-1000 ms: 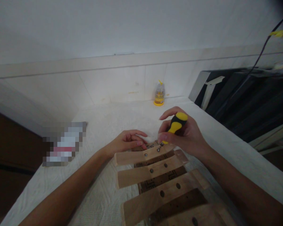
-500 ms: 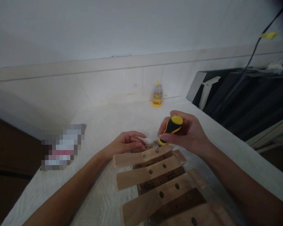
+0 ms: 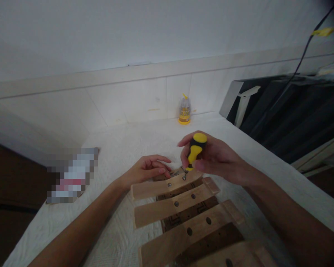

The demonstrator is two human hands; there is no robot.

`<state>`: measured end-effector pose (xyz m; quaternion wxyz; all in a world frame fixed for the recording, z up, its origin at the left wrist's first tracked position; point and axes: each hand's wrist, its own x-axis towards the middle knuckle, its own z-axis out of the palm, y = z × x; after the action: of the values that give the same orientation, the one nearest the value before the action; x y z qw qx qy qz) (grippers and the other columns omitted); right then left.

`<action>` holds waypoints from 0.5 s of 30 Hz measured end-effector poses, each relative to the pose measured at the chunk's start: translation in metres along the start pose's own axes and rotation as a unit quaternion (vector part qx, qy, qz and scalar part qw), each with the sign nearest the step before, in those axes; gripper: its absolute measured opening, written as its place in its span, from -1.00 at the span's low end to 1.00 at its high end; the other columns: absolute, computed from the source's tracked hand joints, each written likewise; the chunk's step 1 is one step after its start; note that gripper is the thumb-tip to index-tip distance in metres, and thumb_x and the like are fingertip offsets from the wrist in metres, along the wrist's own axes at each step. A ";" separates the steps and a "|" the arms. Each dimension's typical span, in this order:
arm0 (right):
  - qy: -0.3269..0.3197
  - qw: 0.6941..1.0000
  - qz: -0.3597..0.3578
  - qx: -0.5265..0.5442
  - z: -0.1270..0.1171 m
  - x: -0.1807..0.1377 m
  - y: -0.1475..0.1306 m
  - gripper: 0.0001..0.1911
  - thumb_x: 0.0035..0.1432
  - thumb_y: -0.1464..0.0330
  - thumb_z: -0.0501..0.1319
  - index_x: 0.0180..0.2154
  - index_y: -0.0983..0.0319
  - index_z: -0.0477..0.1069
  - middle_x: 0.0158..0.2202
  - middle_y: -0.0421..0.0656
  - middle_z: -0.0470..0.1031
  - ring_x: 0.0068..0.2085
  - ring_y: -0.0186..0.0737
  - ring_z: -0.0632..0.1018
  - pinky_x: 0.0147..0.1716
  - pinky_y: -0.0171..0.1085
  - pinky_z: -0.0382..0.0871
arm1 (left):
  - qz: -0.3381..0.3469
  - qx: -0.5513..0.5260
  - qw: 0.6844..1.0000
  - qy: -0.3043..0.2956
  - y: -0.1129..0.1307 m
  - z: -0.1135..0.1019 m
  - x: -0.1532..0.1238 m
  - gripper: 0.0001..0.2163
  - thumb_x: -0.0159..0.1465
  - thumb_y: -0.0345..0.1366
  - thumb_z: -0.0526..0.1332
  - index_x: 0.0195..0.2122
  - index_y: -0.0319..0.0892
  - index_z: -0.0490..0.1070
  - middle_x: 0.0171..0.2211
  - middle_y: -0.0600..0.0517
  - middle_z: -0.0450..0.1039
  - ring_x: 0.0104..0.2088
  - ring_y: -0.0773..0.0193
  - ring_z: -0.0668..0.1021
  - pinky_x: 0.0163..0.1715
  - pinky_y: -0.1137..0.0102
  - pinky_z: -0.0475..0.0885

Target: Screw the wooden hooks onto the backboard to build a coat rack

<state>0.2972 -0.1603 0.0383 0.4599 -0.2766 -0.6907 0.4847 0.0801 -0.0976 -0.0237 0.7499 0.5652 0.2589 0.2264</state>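
A yellow-and-black screwdriver [image 3: 196,150] is gripped by my right hand [image 3: 219,157], its short shaft pointing down at a screw [image 3: 184,178] in the farthest wooden slat [image 3: 149,189]. That slat belongs to a slatted wooden piece [image 3: 158,214] with several curved slats, each showing dark round screws or holes, over a brown printed base [image 3: 176,218]. My left hand [image 3: 147,168] rests at the far side of the farthest slat, fingers loosely apart and fingertips near its edge. Whether those fingertips touch the wood is hard to tell.
A clear, yellow-based container [image 3: 184,111] stands at the back by the wall. A flat blurred-out item [image 3: 74,174] lies at the left edge of the white-covered table [image 3: 122,141]. Dark panels [image 3: 295,107] and a hanging cable [image 3: 302,57] are to the right.
My right hand has turned the screwdriver, and its handle now stands more upright and a little farther left. The left hand stays at the far slat. The view has shifted slightly.
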 end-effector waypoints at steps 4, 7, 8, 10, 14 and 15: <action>-0.019 1.000 0.009 0.012 -0.006 -0.001 0.002 -0.60 0.10 0.39 0.24 -0.04 0.09 0.18 -0.36 -0.27 0.48 -0.45 -0.40 0.46 -0.53 -0.41 0.31 | -0.002 0.002 1.000 0.000 0.000 0.001 0.000 -0.73 0.11 -0.33 0.33 -0.15 -0.22 0.44 -0.36 -0.01 0.58 -0.36 0.36 0.58 -0.33 0.48 0.41; 0.048 0.998 -0.003 -0.051 -0.002 0.001 0.005 -0.44 -0.06 0.41 0.36 -0.03 0.08 0.20 -0.46 -0.34 0.37 -0.53 -0.42 0.40 -0.61 -0.42 0.24 | 0.002 -0.006 1.000 -0.007 0.001 0.001 0.000 -0.71 0.09 -0.31 0.35 -0.16 -0.23 0.44 -0.37 -0.01 0.58 -0.36 0.35 0.58 -0.33 0.48 0.41; 0.075 0.994 -0.010 -0.079 0.001 0.002 0.006 -0.46 -0.12 0.41 0.40 -0.09 0.10 0.25 -0.50 -0.36 0.31 -0.55 -0.43 0.37 -0.63 -0.42 0.22 | 0.004 -0.005 1.000 -0.008 0.001 0.001 -0.001 -0.71 0.08 -0.31 0.35 -0.16 -0.23 0.43 -0.38 -0.01 0.58 -0.37 0.35 0.58 -0.33 0.48 0.41; 0.108 0.988 -0.014 -0.113 0.008 0.004 0.008 -0.58 -0.18 0.39 0.43 -0.26 0.15 0.31 -0.55 -0.38 0.24 -0.57 -0.45 0.32 -0.64 -0.41 0.18 | 0.004 -0.002 1.000 -0.006 0.002 0.001 -0.001 -0.72 0.10 -0.32 0.34 -0.16 -0.24 0.43 -0.39 0.00 0.58 -0.37 0.36 0.58 -0.33 0.48 0.41; 0.127 0.989 0.004 -0.075 0.018 0.005 0.010 -0.59 -0.15 0.31 0.42 -0.32 0.15 0.22 -0.57 -0.37 0.32 -0.58 -0.42 0.35 -0.63 -0.39 0.23 | -0.002 0.007 1.000 0.001 0.002 0.002 -0.001 -0.77 0.14 -0.35 0.30 -0.16 -0.24 0.44 -0.39 0.01 0.57 -0.39 0.38 0.57 -0.36 0.51 0.40; 0.124 0.991 0.002 -0.057 0.018 0.005 0.010 -0.56 -0.12 0.29 0.41 -0.27 0.13 0.20 -0.57 -0.37 0.33 -0.58 -0.41 0.36 -0.63 -0.39 0.23 | -0.001 0.006 1.000 0.002 0.002 0.002 -0.001 -0.77 0.14 -0.35 0.30 -0.17 -0.24 0.44 -0.39 0.01 0.57 -0.39 0.39 0.57 -0.36 0.51 0.40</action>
<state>0.2782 -0.1603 0.0291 0.5244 -0.3622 -0.6542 0.4073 0.0804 -0.0993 -0.0208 0.7460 0.5693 0.2624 0.2249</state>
